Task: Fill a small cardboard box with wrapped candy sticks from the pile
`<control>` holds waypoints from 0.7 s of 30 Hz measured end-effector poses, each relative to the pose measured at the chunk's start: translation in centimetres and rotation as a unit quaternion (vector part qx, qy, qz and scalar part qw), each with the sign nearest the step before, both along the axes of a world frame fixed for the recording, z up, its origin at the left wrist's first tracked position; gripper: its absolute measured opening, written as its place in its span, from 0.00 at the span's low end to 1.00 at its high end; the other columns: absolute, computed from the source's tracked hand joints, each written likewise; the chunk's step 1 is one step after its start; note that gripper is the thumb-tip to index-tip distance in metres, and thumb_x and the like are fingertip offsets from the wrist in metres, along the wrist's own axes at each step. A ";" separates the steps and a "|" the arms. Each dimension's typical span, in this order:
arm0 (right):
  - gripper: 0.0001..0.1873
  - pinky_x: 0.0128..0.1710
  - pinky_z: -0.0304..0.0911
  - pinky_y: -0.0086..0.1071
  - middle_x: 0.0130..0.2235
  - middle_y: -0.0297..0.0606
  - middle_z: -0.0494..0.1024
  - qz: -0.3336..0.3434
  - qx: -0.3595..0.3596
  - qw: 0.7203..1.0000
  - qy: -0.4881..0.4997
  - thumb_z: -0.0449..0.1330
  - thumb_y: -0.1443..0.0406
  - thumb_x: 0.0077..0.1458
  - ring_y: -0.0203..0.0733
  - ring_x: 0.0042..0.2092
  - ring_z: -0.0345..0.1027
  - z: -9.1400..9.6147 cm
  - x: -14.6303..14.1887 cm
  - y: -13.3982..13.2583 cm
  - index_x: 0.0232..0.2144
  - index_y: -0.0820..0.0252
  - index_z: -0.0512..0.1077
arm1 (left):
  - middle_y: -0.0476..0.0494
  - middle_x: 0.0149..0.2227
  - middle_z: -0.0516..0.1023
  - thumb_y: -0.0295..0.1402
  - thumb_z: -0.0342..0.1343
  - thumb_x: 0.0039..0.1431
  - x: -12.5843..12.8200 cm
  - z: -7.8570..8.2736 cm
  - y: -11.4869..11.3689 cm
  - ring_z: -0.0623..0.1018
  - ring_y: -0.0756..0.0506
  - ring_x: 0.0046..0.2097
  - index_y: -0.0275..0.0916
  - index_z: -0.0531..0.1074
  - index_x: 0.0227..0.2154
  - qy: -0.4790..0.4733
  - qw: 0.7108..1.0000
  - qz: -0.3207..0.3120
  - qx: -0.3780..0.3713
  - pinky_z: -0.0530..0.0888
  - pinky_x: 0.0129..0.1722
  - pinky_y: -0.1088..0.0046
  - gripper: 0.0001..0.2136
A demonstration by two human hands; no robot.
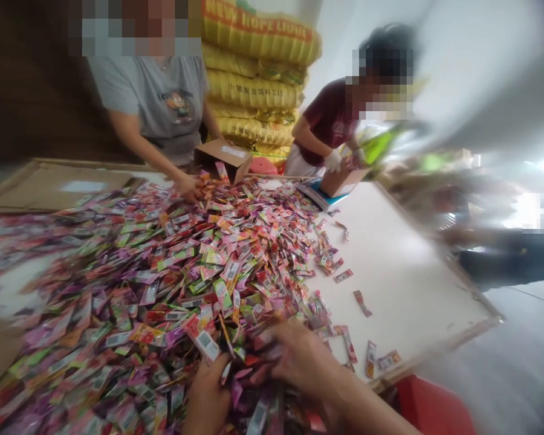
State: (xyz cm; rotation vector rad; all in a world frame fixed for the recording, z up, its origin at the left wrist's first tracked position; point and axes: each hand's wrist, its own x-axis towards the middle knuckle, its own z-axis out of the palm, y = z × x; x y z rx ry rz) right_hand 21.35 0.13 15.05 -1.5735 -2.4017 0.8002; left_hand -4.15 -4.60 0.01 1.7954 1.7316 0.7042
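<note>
A large heap of small, colourful snack packets (181, 260) in pink, red, green and purple covers much of the white table. Low in the view, my left hand (208, 393) is closed on a few packets, among them a red one with a white barcode label (204, 341) sticking up past the thumb. Just to its right, my right hand (301, 359) reaches into the near side of the heap, its fingers bent among packets. Motion blur smears those fingers, so whether they grip any packet cannot be made out.
Across the table, a person in grey (163, 103) touches the heap beside an open carton (224, 157). Another person in maroon (329, 121) handles a small box (342, 181). Yellow sacks (258, 90) are stacked behind. Something red (435, 408) stands below the table edge.
</note>
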 end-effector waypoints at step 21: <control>0.12 0.33 0.73 0.37 0.40 0.46 0.83 0.177 -0.130 0.970 -0.104 0.67 0.62 0.45 0.54 0.38 0.78 -15.5 -8.6 1.3 0.35 0.61 0.78 | 0.39 0.48 0.81 0.31 0.56 0.58 3.7 10.4 0.4 0.78 0.37 0.53 0.42 0.80 0.39 -0.307 0.948 0.084 -0.028 0.74 0.59 0.55 0.10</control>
